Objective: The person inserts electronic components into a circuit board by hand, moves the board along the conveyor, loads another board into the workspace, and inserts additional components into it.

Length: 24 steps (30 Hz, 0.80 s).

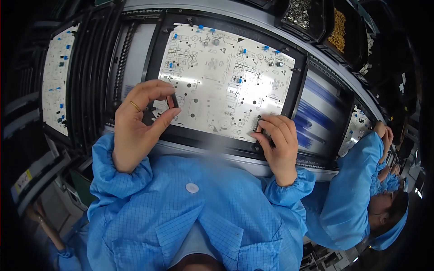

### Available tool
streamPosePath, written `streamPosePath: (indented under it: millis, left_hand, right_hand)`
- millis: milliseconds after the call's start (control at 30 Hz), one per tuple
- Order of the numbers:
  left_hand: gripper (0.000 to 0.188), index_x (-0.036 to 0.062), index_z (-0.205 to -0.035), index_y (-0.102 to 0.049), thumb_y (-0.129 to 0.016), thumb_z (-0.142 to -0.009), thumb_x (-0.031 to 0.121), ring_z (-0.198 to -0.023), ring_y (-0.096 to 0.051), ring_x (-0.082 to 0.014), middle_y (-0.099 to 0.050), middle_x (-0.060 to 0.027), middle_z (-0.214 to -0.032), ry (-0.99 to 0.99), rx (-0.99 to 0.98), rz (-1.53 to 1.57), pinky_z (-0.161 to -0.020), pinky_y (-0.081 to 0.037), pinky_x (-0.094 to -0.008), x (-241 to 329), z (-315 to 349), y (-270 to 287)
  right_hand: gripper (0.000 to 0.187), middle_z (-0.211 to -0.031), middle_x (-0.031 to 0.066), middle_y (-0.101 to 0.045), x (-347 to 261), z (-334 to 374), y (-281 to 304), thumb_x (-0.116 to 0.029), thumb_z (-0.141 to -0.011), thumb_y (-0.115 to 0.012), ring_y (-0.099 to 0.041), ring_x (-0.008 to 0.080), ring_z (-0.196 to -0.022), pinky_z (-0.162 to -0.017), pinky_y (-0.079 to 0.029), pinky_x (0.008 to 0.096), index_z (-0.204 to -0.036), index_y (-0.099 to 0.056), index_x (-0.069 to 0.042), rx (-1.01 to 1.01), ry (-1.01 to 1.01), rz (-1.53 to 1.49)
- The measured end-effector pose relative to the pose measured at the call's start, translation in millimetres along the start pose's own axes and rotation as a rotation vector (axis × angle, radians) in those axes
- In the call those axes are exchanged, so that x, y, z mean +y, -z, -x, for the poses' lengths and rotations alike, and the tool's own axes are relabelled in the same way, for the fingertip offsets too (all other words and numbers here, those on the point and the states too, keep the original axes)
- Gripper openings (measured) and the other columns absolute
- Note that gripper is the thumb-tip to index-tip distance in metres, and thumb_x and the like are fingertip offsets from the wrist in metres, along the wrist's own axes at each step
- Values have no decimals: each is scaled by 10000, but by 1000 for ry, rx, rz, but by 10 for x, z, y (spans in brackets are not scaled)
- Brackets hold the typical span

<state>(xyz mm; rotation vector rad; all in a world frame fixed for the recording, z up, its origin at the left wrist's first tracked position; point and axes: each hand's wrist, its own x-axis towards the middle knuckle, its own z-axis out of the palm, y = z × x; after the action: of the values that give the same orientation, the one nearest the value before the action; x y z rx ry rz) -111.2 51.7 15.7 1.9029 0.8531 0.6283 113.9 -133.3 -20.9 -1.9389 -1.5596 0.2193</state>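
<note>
Two bare hands work over a white board (208, 58) at frame centre: the left hand (134, 124) pinches a dark-and-brown block (170, 100) at the board's left, the right hand (281, 140) a smaller piece (259, 128) at its lower right; contact with the board is unclear. A light, level grip should serve best. A black frame (156, 54) holds the board; silver parts (297, 13) sit upper right, a blue-clad co-worker (350, 198) lower right.
</note>
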Motion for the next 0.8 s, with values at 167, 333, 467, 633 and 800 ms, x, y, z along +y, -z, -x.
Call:
streamPosePath:
  millis: [167,333,467,633,800]
  left_hand:
    - [334,18,-1048,-646,-730,-730,-39,-939,-600,-164,-599,-100,-1108,43,17,-3,-857,-486,-274,-91,49,-36]
    - [327,25,-1035,-645,-736,-726,-29,-954,-610,-182,-606,-99,-1095,44,-4,-49,-851,-491,-283,-164,42,-39]
    - [313,30,-1013,-638,-742,-722,-21,-966,-620,-204,-607,-102,-1091,-11,-48,-90,-845,-499,-301,-186,24,-34]
    - [282,36,-970,-625,-738,-715,-4,-983,-595,-270,-603,-109,-1067,-104,-146,-198,-863,-490,-343,-157,-15,-34]
    - [301,23,-969,-629,-749,-695,-5,-1034,-562,-288,-593,-98,-1110,-269,-301,-212,-877,-479,-359,-314,-78,-91]
  right_hand:
    - [353,-1004,90,-649,5,-5,-67,-36,-604,-801,-580,283,-952,-798,-495,357,-927,-659,-25,21,1,11]
    - [326,-1001,79,-644,-29,0,-107,-47,-630,-779,-579,283,-954,-809,-486,362,-930,-652,-26,40,-13,27]
    - [345,-1013,85,-663,-57,23,-136,-27,-590,-808,-593,273,-960,-792,-500,339,-910,-678,-24,46,-36,58]
    - [280,-1111,116,-631,-75,-6,24,-126,-668,-762,-543,316,-1065,-890,-459,380,-928,-697,-44,-49,-11,113]
    - [281,-1279,167,-544,77,113,108,-122,-950,-505,-499,309,-1187,-1004,-375,387,-1185,-594,3,359,-297,186]
